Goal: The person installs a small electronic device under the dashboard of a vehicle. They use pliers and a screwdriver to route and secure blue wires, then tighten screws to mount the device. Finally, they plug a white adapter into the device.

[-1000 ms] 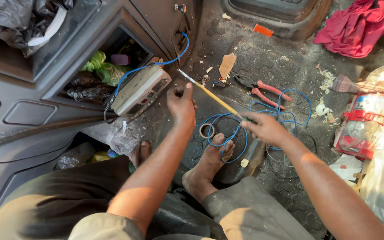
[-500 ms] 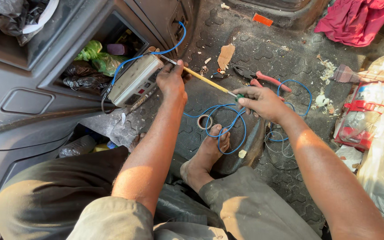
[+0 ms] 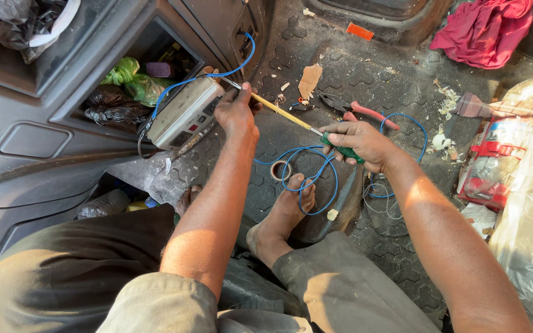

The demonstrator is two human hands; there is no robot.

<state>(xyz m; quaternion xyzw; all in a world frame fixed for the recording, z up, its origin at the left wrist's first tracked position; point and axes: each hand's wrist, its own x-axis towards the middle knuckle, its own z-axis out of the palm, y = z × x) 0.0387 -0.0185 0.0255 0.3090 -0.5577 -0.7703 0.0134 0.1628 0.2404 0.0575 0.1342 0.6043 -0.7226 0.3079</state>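
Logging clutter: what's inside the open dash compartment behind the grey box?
In the compartment lie green plastic bags, a black plastic bag and a small purple object. The grey box covers its right end, and the back is in shadow, so anything deeper is hidden.

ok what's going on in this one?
A person sits on a vehicle floor, barefoot. The right hand holds a green-handled screwdriver, its tip aimed toward a grey box hanging out of the dash on a blue wire. The left hand steadies the shaft near the tip. Pliers and a tape roll lie on the mat beside a blue wire loop.
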